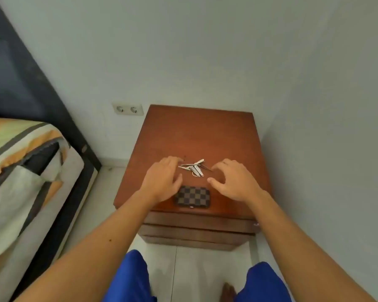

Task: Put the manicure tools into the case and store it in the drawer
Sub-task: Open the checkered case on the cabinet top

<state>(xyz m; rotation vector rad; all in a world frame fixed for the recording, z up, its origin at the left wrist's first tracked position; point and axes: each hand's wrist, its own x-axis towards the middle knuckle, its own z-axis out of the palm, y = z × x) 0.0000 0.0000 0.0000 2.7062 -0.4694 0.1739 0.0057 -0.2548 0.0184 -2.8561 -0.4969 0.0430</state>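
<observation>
A small heap of silver manicure tools (194, 168) lies on the brown wooden nightstand (196, 136), near its front half. A closed case with a brown checkered pattern (193, 196) rests at the nightstand's front edge, just below the tools. My left hand (165, 178) hovers left of the tools with fingers spread, its wrist partly over the case's left end. On the other side of the tools, my right hand (231, 182) is open and curled, holding nothing. Below the top, the drawer fronts (196, 227) are closed.
A bed with a striped cover (24, 171) and dark headboard stands to the left. White walls close in behind and on the right of the nightstand. A double wall socket (128, 109) sits left of it. My knees in blue shorts (131, 277) are over the tiled floor.
</observation>
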